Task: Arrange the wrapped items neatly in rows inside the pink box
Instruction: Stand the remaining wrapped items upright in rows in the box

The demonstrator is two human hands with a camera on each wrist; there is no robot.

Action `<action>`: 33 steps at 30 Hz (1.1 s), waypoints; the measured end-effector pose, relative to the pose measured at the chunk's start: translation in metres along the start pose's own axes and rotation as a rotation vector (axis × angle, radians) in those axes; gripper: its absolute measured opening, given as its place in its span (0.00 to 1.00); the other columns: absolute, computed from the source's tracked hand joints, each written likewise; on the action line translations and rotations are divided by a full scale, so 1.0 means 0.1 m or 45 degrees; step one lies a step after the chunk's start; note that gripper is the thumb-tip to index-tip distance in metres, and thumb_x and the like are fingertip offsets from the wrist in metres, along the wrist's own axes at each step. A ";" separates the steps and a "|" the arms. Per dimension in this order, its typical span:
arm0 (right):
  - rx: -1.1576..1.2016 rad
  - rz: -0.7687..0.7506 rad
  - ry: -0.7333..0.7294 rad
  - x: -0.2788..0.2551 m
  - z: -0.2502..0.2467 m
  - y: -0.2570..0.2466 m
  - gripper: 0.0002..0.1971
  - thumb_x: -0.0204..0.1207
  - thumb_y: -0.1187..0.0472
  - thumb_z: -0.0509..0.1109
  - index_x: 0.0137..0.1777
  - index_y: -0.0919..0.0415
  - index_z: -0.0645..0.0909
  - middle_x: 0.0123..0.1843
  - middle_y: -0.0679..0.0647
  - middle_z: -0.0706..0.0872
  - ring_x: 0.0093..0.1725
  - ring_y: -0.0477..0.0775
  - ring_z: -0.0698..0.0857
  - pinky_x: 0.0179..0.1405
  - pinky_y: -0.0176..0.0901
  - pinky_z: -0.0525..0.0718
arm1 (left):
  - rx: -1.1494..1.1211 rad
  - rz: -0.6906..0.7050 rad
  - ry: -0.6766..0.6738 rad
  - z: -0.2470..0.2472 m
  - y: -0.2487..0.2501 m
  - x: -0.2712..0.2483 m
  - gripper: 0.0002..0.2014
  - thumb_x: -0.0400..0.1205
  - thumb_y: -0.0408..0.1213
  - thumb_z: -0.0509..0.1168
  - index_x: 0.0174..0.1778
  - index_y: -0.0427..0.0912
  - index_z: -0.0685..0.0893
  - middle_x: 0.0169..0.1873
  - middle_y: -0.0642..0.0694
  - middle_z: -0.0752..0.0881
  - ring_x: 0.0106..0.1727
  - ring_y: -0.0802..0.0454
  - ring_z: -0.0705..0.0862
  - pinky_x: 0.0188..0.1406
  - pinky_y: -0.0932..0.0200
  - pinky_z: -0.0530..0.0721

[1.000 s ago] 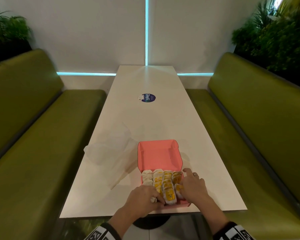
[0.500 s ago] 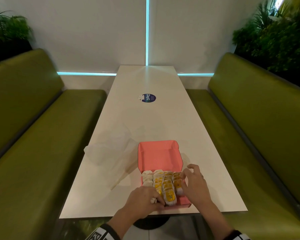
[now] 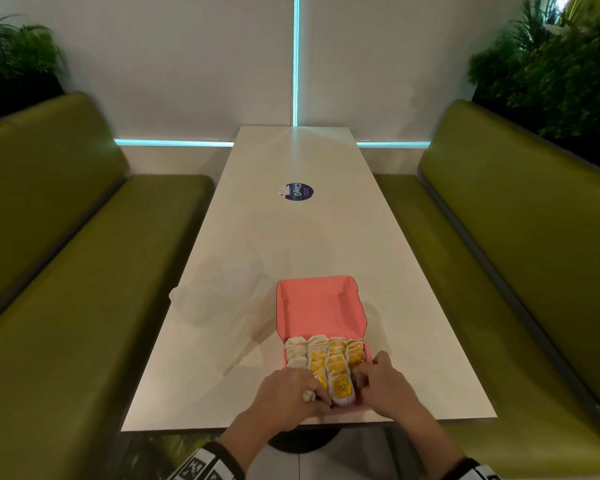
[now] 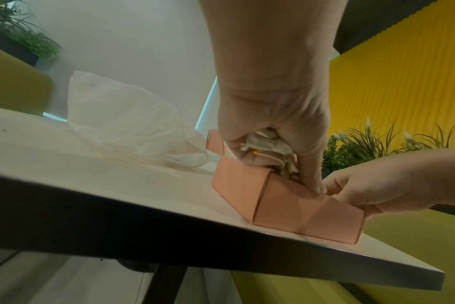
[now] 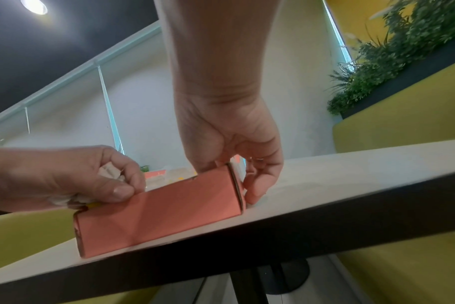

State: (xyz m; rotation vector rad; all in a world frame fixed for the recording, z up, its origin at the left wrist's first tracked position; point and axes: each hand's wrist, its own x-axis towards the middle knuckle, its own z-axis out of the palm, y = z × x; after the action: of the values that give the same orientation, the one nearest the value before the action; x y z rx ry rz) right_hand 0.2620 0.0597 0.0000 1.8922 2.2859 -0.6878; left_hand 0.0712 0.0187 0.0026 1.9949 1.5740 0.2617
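The open pink box sits near the white table's front edge, its lid folded back. Rows of wrapped items, white ones on the left and yellow ones on the right, fill its base. My left hand is at the near left of the box, fist curled round a bunch of white wrapped items, thumb against the front wall. My right hand straddles the near right corner. Its thumb reaches inside by the right-hand row, and its fingers lie outside the right wall.
A crumpled clear plastic bag lies left of the box. A round blue sticker is further up the table. Green benches run along both sides, with plants behind them. The box stands close to the table's near edge.
My right hand has drawn back from the far end of the right-hand row to the box's near right corner and curled there. The left hand has barely moved.
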 end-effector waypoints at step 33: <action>1.223 -0.292 0.007 -0.30 -0.74 -0.54 0.06 0.72 0.63 0.75 0.48 0.59 0.84 0.40 0.56 0.89 0.35 0.48 0.85 0.38 0.39 0.84 | -1.370 -0.046 0.258 -0.33 0.17 -0.08 0.24 0.68 0.53 0.77 0.54 0.44 0.82 0.36 0.54 0.84 0.36 0.61 0.82 0.32 0.67 0.79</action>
State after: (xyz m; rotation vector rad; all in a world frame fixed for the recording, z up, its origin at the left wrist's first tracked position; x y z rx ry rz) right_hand 0.2329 0.0552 0.0917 1.8644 2.3940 -2.0995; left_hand 0.0667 0.0196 0.0403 1.1025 1.1572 1.0604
